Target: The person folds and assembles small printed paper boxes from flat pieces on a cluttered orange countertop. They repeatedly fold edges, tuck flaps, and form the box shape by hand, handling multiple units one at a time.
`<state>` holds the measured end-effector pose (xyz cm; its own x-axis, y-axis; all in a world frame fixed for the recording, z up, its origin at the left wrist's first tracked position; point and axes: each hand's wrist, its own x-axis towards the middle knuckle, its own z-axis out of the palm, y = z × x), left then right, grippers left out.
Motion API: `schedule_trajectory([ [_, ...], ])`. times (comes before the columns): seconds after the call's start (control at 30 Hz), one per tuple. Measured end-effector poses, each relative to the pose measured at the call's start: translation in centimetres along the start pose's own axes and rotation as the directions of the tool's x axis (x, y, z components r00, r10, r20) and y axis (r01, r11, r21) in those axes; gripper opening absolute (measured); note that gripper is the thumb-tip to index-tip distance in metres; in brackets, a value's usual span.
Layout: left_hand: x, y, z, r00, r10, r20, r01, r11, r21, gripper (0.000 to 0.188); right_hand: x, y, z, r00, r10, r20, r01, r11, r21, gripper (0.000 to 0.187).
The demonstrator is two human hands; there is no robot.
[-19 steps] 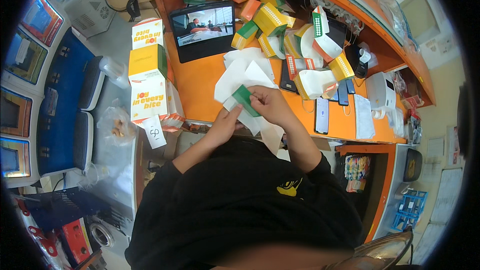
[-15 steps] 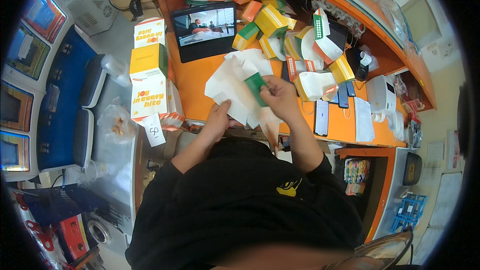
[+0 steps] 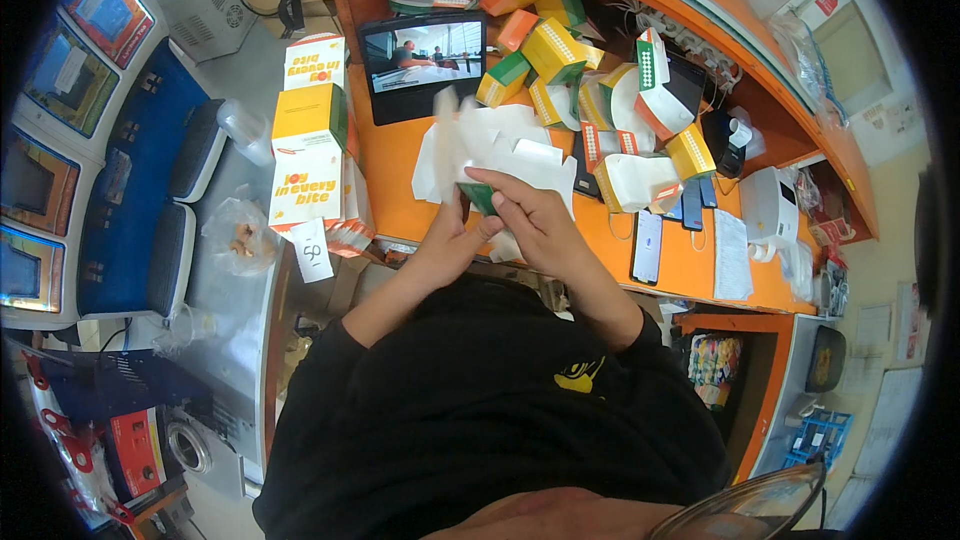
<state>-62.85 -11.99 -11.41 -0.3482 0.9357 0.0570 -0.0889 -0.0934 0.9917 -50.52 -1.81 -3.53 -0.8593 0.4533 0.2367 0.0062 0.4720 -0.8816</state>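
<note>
A partly folded paper food carton (image 3: 479,198) stands between my two hands over the table's front edge. One green panel of it shows, and a pale flap beside it is smeared by motion. My left hand (image 3: 452,240) grips its lower left side, fingers partly hidden behind the card. From the right, my right hand (image 3: 535,225) closes on the green panel, its fingertips pressed against it. Under and beyond my hands lie flat white carton blanks (image 3: 545,155). A heap of folded yellow, green and white cartons (image 3: 553,50) sits at the back right.
At left stand stacked white printed cartons (image 3: 306,180) with a yellow carton (image 3: 305,115) among them. A tablet (image 3: 422,65) playing video leans at the back. Phones (image 3: 646,242), a white cloth (image 3: 733,258) and a white printer (image 3: 770,205) occupy the orange table's (image 3: 600,245) right side.
My right hand has come down and left, close to my left hand. The green panel has moved down with it, and a pale flap now stands up, blurred, above my left hand.
</note>
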Motion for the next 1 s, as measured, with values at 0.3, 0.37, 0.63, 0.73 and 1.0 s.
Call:
schedule_trajectory([
  [0.3,-0.5,2.6,0.6,0.798,0.602,0.023,-0.490,0.626,0.607,0.054,0.6,-1.5,0.4,0.930,0.067,-0.362,-0.065,0.998,0.017,0.032],
  [0.37,-0.7,2.6,0.3,0.813,0.580,-0.056,-0.482,0.723,0.495,0.039,0.7,-1.2,0.3,0.905,0.095,-0.414,-0.036,0.988,0.149,0.025],
  [0.63,-0.3,2.6,-0.1,0.758,0.591,-0.276,-0.582,0.804,0.123,0.013,-0.1,-0.8,1.2,0.887,-0.226,-0.403,0.171,0.971,-0.169,0.007],
  [0.73,-0.3,2.8,0.0,0.779,0.553,-0.297,-0.545,0.830,0.117,0.011,-0.3,-1.4,2.2,0.898,-0.215,-0.384,0.151,0.970,-0.190,0.007],
  [1.0,-1.2,3.4,-1.4,0.819,0.519,-0.245,-0.511,0.854,0.101,0.008,-0.6,-1.5,2.9,0.921,-0.089,-0.379,0.070,0.996,-0.063,0.012],
])
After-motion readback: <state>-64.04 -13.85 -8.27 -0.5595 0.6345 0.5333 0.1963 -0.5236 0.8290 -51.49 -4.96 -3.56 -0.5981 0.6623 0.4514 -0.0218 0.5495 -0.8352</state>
